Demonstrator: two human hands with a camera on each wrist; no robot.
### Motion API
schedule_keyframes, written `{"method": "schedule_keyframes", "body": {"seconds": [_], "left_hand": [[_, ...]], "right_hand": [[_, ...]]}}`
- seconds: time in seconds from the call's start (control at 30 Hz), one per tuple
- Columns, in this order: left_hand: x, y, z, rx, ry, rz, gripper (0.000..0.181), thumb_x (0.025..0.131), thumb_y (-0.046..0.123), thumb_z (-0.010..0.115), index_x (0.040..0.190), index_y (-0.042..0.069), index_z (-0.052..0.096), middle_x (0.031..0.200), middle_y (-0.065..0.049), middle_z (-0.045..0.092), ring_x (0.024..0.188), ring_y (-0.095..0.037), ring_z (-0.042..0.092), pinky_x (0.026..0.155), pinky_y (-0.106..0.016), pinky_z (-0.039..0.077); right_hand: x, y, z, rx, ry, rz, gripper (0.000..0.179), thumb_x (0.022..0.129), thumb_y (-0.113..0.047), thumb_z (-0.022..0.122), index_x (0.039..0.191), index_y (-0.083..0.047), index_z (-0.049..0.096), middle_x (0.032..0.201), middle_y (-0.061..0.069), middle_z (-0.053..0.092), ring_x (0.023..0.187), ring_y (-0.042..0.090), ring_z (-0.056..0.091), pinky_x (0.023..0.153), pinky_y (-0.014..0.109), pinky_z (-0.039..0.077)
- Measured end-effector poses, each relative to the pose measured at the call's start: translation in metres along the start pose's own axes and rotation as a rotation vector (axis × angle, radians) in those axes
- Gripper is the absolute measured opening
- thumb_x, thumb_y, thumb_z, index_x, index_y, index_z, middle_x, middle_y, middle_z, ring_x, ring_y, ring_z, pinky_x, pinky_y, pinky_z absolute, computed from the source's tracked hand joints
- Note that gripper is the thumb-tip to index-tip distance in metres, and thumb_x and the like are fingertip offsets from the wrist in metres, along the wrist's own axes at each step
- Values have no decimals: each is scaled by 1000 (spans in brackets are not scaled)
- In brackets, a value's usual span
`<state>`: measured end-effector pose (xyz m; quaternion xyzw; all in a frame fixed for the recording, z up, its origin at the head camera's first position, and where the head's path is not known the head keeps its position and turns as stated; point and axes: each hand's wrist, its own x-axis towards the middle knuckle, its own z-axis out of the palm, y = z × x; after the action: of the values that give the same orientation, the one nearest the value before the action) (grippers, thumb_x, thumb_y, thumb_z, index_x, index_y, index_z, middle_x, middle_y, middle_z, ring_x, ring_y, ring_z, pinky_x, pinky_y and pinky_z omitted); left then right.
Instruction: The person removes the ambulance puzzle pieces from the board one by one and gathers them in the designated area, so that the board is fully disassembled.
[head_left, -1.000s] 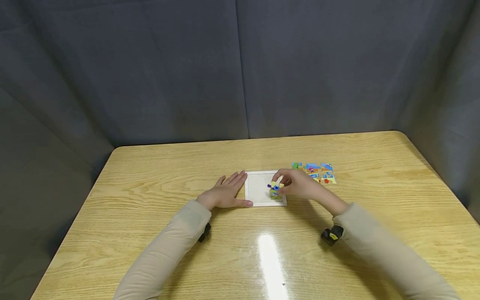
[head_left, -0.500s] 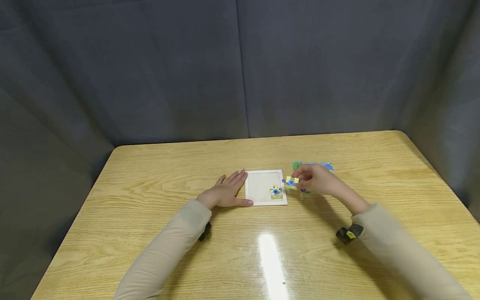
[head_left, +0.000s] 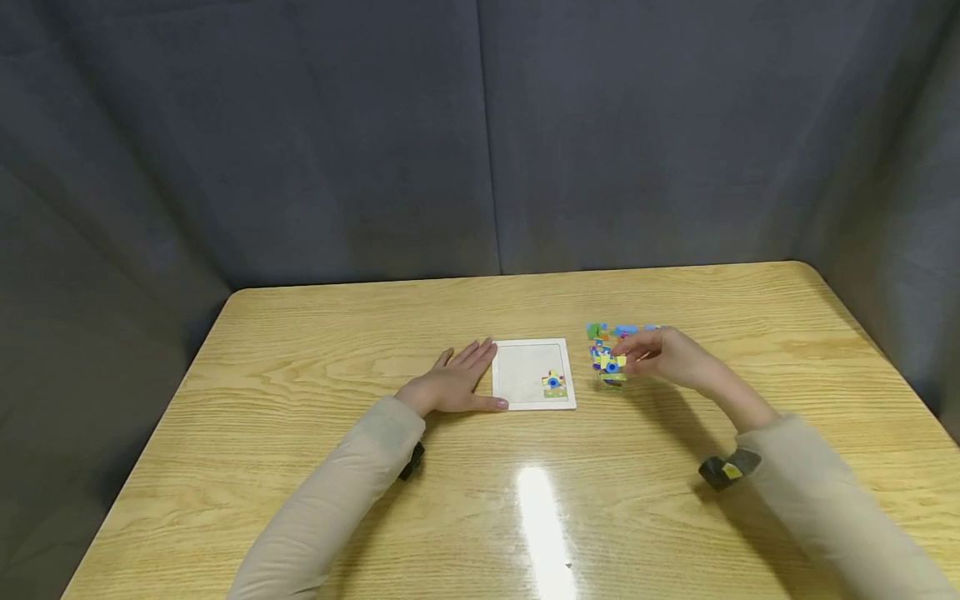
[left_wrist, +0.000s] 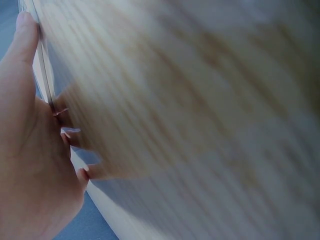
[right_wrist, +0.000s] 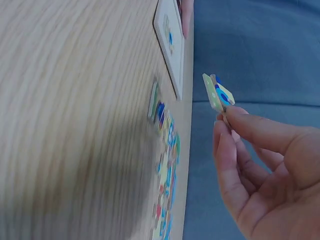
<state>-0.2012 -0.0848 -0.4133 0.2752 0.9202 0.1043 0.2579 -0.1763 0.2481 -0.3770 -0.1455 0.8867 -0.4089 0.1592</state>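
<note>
My right hand pinches a puzzle piece between thumb and fingertips, raised above the table in the right wrist view. The piece is yellow and green with a blue round mark. In the head view it overlaps the loose puzzle pieces on the table. My left hand lies flat with fingers spread, its fingertips and thumb on the left edge of a white square puzzle frame. One similar puzzle piece lies inside the frame at its lower right corner.
Several colourful puzzle pieces lie in a group right of the frame, partly hidden by my right hand in the head view. The wooden table ends at a dark curtain behind.
My right hand has moved right with the pinched puzzle piece, from over the frame to over the loose pieces. The left hand has stayed on the frame's edge.
</note>
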Motion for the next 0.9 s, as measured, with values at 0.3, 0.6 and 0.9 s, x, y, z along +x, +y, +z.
{"method": "schedule_keyframes", "body": {"seconds": [0.3, 0.6, 0.9], "left_hand": [[2, -2, 2, 12, 2, -7, 95, 91, 63, 47, 155, 17, -6, 163, 1, -9, 151, -18, -7, 122, -51, -1], [2, -1, 1, 8, 1, 1, 94, 92, 61, 48, 155, 16, -6, 163, 0, -9, 151, -19, -7, 122, -51, -2], [4, -3, 3, 19, 9, -9, 95, 91, 63, 47, 155, 17, -6, 163, 1, -9, 151, -17, -6, 122, -49, -2]], "right_hand": [[-7, 22, -11, 6, -37, 77, 29, 92, 1, 57, 119, 12, 57, 103, 20, 66, 88, 7, 61, 77, 24, 55], [-10, 35, -14, -27, -29, 97, 33, 92, 0, 58, 122, 12, 57, 106, 22, 65, 87, 4, 59, 77, 23, 55], [-9, 43, -16, 34, -55, 100, 33, 92, 1, 57, 122, 14, 56, 121, 31, 61, 86, -5, 60, 78, 22, 56]]}}
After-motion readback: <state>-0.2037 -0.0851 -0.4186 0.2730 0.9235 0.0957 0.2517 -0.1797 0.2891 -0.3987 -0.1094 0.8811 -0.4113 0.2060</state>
